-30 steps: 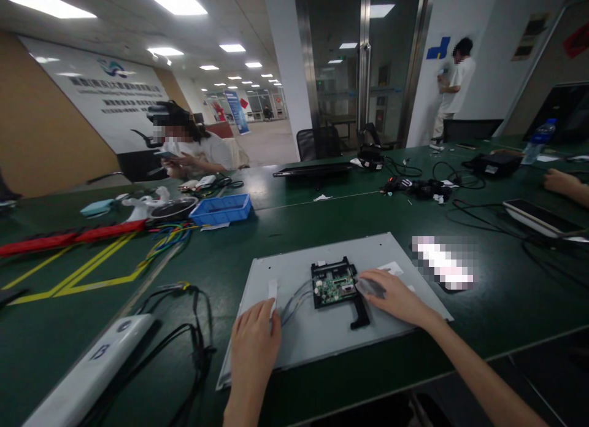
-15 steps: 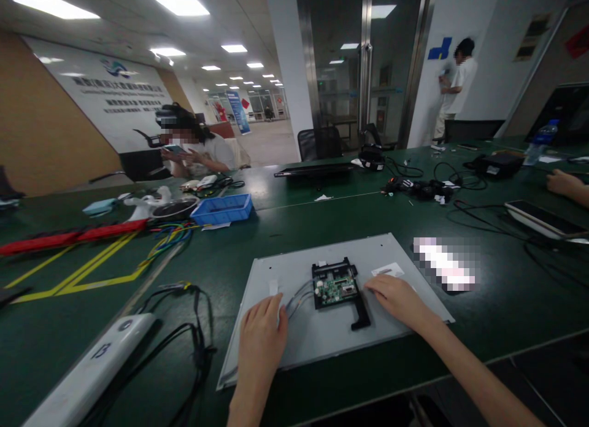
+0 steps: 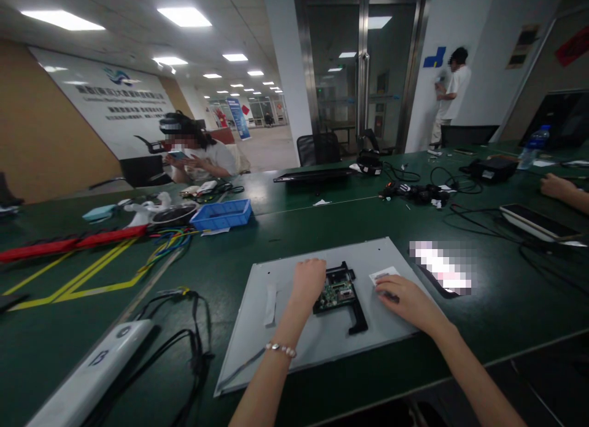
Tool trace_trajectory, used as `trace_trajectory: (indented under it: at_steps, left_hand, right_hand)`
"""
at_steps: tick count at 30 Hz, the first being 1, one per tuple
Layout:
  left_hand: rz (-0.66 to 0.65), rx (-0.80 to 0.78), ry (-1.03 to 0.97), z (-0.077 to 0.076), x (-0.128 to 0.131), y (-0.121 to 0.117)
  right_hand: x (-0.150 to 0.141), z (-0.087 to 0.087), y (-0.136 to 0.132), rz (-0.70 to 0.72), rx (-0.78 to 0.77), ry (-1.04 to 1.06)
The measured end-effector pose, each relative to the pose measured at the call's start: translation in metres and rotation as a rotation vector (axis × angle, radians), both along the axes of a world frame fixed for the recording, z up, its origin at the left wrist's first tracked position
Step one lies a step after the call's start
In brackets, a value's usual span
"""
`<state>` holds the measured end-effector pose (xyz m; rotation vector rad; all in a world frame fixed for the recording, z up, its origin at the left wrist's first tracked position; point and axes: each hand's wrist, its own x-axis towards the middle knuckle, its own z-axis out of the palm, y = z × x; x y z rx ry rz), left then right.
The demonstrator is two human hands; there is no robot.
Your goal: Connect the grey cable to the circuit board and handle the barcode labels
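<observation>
My left hand (image 3: 309, 286) is closed over the left edge of a green circuit board (image 3: 338, 292), which sits in a black plastic bracket (image 3: 359, 319). Its fingertips are hidden, so what they grip cannot be made out. Under that arm a grey cable (image 3: 246, 367) runs to the panel's lower left corner. My right hand (image 3: 409, 301) rests on the right part of the pale grey panel (image 3: 294, 347), fingers bent and apart, with a dark patch showing beneath them. Its fingertips are close to a white label (image 3: 384, 273). A white strip (image 3: 271, 305) lies on the panel's left side.
Left of the panel are a white bar-shaped device (image 3: 94, 372) and black cables (image 3: 197, 335). Farther off stand a blue tray (image 3: 221, 215) and red strips (image 3: 73, 244). A blurred phone-like object (image 3: 442, 267) lies right. A co-worker's hand (image 3: 559, 186) rests at the far right.
My left hand has moved up and right from the panel's left part onto the board's edge, uncovering the white strip. My right hand has shifted slightly, its fingers now more bent.
</observation>
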<state>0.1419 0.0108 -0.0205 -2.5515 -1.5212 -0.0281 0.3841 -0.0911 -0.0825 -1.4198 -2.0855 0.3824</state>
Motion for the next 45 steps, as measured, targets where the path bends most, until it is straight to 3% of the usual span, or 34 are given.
trace_trajectory:
  at_steps: [5,11,18,26,31,38,45]
  left_hand:
    - [0.0,-0.009,0.029,-0.013,-0.001,0.008]
    - [-0.016,0.024,0.0,-0.004,0.005,0.011]
    - [-0.112,0.017,-0.083,0.008,0.049,0.009]
    - [-0.203,-0.058,-0.176,0.001,0.08,-0.007]
    - [-0.157,-0.084,-0.226,-0.002,0.061,0.003]
    - [-0.039,-0.047,-0.317,-0.004,-0.008,0.023]
    - [0.012,-0.049,-0.439,-0.025,-0.034,0.018]
  right_hand:
    - [0.004,-0.006,0.004,-0.054,-0.006,-0.004]
    - [0.004,-0.01,0.004,-0.065,-0.011,0.016]
    - [0.004,-0.011,0.006,-0.04,0.006,0.041]
    - [0.005,-0.006,0.003,-0.07,-0.019,0.088]
    - [0.009,-0.007,0.002,-0.096,-0.031,0.112]
    - [0.013,-0.008,-0.003,-0.046,-0.107,0.059]
    - [0.01,-0.002,-0.001,0.002,-0.159,0.094]
